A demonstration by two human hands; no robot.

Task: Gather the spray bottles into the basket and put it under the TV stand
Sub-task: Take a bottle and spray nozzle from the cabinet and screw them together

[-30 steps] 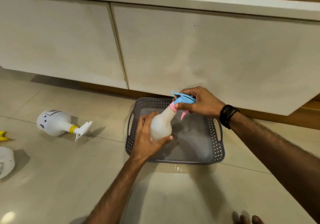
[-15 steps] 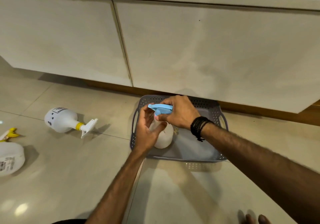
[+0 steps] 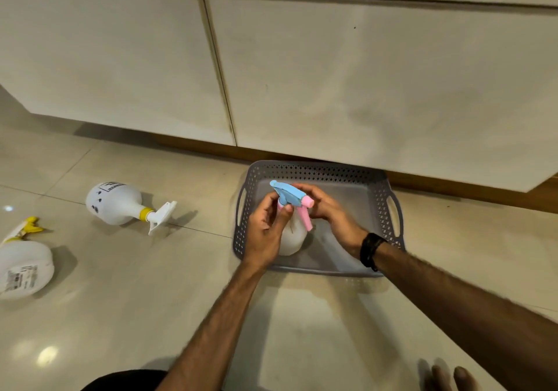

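A grey perforated basket [image 3: 317, 170] sits on the tiled floor against the TV stand's base. Upright inside it stands a white spray bottle [image 3: 290, 241] with a blue head and pink trigger. My left hand [image 3: 265, 233] holds the bottle's neck from the left. My right hand [image 3: 329, 212] grips the spray head from the right. A second white bottle [image 3: 113, 203] with a yellow collar lies on its side on the floor to the left. Part of a third bottle [image 3: 22, 266] with a yellow trigger lies at the far left edge.
The TV stand's pale cabinet doors [image 3: 362, 82] hang just above the basket, with a wooden plinth [image 3: 453, 183] behind. Toes [image 3: 447, 375] show at the bottom right. Open floor tiles lie between the basket and the loose bottles.
The blue-headed bottle went from tilted above the basket to standing upright inside it. Both hands shifted up to its head and neck.
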